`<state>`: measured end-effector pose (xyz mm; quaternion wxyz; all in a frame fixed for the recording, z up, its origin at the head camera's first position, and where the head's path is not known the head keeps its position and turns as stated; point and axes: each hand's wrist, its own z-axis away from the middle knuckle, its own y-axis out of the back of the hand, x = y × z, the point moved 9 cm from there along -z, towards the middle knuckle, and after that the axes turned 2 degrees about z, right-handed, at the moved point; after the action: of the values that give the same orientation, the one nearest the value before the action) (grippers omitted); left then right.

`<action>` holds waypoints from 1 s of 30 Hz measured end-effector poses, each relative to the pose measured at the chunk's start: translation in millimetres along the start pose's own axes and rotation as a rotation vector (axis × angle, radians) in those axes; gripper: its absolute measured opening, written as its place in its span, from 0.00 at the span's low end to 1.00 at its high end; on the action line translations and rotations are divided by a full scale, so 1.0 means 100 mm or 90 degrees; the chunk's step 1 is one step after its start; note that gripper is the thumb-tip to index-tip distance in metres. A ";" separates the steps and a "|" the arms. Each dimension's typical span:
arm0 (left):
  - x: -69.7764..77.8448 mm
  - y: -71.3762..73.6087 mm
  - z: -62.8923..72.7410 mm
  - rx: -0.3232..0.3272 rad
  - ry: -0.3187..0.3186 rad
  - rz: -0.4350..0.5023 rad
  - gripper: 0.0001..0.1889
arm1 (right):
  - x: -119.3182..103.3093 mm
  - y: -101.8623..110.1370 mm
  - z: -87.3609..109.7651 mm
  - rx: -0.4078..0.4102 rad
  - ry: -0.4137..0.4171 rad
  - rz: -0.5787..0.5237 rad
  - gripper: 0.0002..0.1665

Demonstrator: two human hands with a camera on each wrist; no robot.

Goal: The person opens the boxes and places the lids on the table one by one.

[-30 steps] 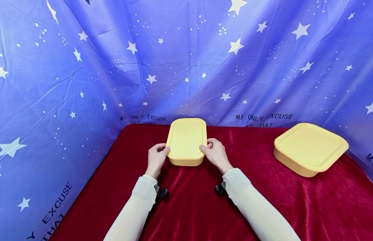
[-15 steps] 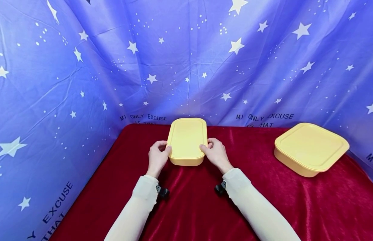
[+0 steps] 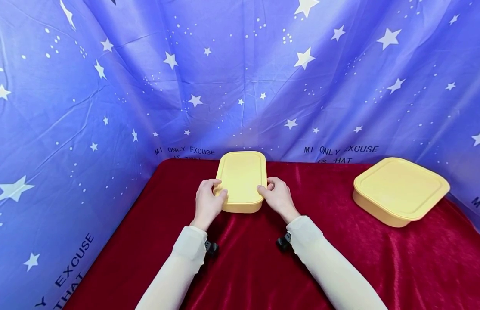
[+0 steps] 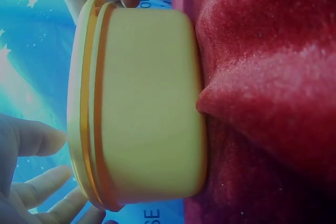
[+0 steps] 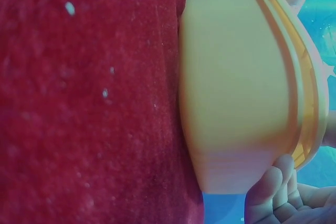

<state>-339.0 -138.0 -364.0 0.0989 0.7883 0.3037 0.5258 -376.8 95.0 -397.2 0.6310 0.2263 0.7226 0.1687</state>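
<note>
A yellow rectangular food container [image 3: 243,178] with its lid on sits on the red cloth, one short end facing me. My left hand [image 3: 208,201] hovers at its near left corner. In the left wrist view that hand's thumb and fingers [image 4: 47,184] are spread apart beside the lid [image 4: 76,98]. At the near right corner my right hand [image 3: 279,199] pinches the lid's edge, thumb on top. The right wrist view shows its curled fingers [image 5: 273,184] under the rim, and an orange gap with small tabs runs between the lid and body there.
A second, wider yellow lidded container [image 3: 398,191] stands at the right of the table. Red velvet cloth [image 3: 247,267] covers the tabletop. Blue star-printed curtains [image 3: 240,64] hang close behind and along the left side.
My left hand has come off the container's left rim and shifted slightly right, over the lid's near left corner. The right hand and both containers stay in place.
</note>
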 end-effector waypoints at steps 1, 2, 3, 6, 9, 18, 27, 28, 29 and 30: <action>0.02 0.00 0.00 -0.001 -0.012 -0.006 0.16 | 0.00 0.00 0.00 0.001 0.000 0.000 0.22; 0.04 -0.01 0.01 -0.003 -0.022 -0.013 0.16 | 0.00 0.00 0.00 0.002 0.001 0.001 0.22; 0.06 -0.02 0.02 -0.005 -0.033 -0.020 0.17 | 0.00 0.00 0.00 0.002 0.002 0.002 0.22; 0.11 -0.04 0.04 -0.013 -0.067 -0.035 0.17 | 0.00 0.00 0.00 0.004 0.003 0.001 0.22; 0.16 -0.07 0.05 -0.020 -0.105 -0.043 0.17 | 0.00 0.00 0.00 0.003 0.004 0.000 0.23; 0.29 -0.13 0.09 -0.038 -0.195 -0.076 0.17 | 0.02 0.00 -0.01 -0.002 -0.004 -0.009 0.23; 0.42 -0.22 0.17 -0.077 -0.279 -0.094 0.18 | 0.00 0.01 0.00 0.006 0.006 -0.006 0.22; 0.44 -0.23 0.18 -0.082 -0.286 -0.098 0.18 | 0.00 0.01 0.00 0.005 0.006 -0.005 0.22; 0.44 -0.25 0.19 -0.088 -0.294 -0.107 0.18 | 0.00 0.01 0.00 0.004 0.007 -0.005 0.22; 0.45 -0.26 0.20 -0.094 -0.302 -0.115 0.19 | 0.00 0.01 0.00 0.004 0.008 -0.006 0.22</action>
<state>-319.2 -87.4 -350.6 0.2713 0.8498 0.3019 0.3363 -376.7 95.9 -396.2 0.6267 0.2239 0.7281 0.1646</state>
